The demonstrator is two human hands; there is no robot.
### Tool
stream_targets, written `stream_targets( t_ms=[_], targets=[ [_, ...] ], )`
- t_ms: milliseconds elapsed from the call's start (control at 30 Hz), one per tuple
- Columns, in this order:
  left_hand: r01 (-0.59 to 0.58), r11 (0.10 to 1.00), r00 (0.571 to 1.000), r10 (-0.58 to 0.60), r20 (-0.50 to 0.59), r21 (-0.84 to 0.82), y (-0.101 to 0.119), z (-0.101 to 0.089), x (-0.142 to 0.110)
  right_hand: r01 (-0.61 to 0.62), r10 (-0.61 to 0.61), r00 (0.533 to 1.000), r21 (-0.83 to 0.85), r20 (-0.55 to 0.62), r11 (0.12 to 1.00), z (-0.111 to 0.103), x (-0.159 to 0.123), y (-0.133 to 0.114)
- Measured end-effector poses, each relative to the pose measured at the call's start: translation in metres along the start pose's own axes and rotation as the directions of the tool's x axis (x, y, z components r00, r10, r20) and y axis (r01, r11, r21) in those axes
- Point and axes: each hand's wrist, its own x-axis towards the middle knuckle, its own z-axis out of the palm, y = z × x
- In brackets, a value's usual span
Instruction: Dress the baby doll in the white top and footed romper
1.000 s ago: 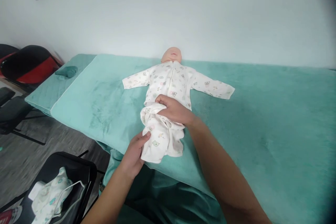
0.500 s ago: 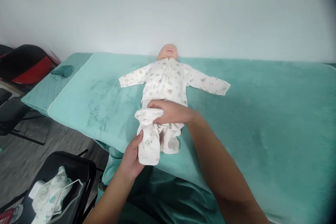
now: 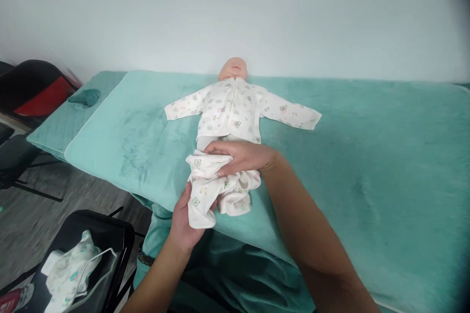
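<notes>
A baby doll (image 3: 232, 69) lies on its back on the green bed, its head toward the wall. It wears a white printed jacket (image 3: 227, 110) with both sleeves spread wide. Matching white printed baby pants (image 3: 201, 199) are bunched around the doll's lower body and legs. My right hand (image 3: 240, 156) grips the bunched waist part between thumb and fingers. Lower down, my left hand (image 3: 188, 222) is closed around one pant leg, thumb on top and fingers underneath. The doll's legs and feet are hidden by the cloth.
The green bed cover (image 3: 352, 171) runs along the white wall. At lower left a black chair (image 3: 121, 239) holds crumpled printed cloth (image 3: 71, 271), a white hanger and a red-labelled bottle (image 3: 12, 299). A black-and-red chair (image 3: 40, 90) stands at the far left.
The held pant leg has shifted slightly left and creased more under my hands. The waist cloth is pulled wider. My grip on both parts continues, and the view has shifted a little.
</notes>
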Motion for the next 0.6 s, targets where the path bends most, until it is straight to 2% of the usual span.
stream_targets(
  t_ms=[167, 333, 467, 600],
  targets=[
    [-0.038, 0.998, 0.997, 0.034, 0.063, 0.055, 0.001, -0.012, -0.003, -0.037, 0.038, 0.999, -0.086, 0.015, 0.996, -0.001, 0.001, 0.000],
    [-0.077, 0.991, 0.996, 0.071, 0.049, 0.114, -0.007, -0.029, -0.007, -0.035, 0.041, 0.998, -0.121, 0.046, 0.992, -0.001, 0.001, 0.000],
    [-0.040, 0.992, 0.997, 0.032, 0.068, 0.117, -0.012, -0.037, -0.008, -0.027, 0.040, 0.993, -0.111, 0.110, 0.993, -0.002, 0.000, 0.000],
    [0.037, 0.993, 0.992, -0.050, 0.116, 0.111, -0.006, -0.032, -0.006, -0.023, 0.039, 0.988, -0.106, 0.149, 0.994, -0.003, 0.000, 0.000]
  ],
)
